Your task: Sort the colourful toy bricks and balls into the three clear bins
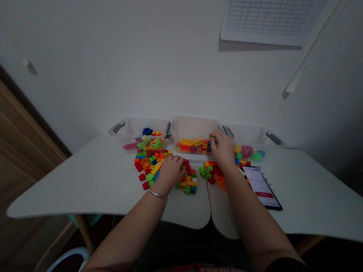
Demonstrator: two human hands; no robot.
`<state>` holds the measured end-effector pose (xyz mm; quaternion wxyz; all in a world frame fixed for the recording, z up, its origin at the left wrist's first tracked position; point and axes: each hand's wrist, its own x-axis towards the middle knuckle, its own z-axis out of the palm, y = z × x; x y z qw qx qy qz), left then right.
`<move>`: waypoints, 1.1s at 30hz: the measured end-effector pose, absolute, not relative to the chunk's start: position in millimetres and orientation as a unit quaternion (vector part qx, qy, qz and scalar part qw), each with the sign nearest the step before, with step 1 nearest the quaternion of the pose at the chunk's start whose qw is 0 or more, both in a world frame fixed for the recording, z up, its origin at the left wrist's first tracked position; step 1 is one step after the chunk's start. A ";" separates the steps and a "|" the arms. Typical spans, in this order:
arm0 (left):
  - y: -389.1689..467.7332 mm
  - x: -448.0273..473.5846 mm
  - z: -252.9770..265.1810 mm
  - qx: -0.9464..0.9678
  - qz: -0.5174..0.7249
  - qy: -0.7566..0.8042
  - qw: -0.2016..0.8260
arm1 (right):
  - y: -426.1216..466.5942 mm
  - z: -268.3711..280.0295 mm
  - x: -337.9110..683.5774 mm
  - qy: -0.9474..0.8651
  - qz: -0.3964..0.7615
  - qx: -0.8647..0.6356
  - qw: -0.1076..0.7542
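Observation:
My left hand [172, 173] rests low on a pile of colourful toy bricks [150, 167], fingers curled down. A green brick [183, 169] shows between its fingertips and thumb. My right hand [223, 149] is raised over the right side of the middle clear plastic box [196, 128]. Its thumb and fingers come together, with a small bit of green at the tips that looks like a toy brick [210, 136]. Yellow, orange and red bricks [193, 144] lie inside that box. Under my right forearm is a second pile of bricks [217, 176], partly hidden.
The left clear box [145, 123] holds green, pink and blue pieces. Small balls [256, 156] lie in the right clear box [250, 132]. A phone [263, 187] with its screen lit lies right of my forearm. The white table [103, 184] meets the wall behind.

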<state>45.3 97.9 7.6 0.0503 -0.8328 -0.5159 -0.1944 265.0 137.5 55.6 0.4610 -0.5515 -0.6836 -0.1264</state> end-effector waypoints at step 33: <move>95.0 47.8 8.9 -0.831 -0.209 -0.512 0.057 | 84.5 -0.9 231.3 -0.827 0.015 -0.484 0.286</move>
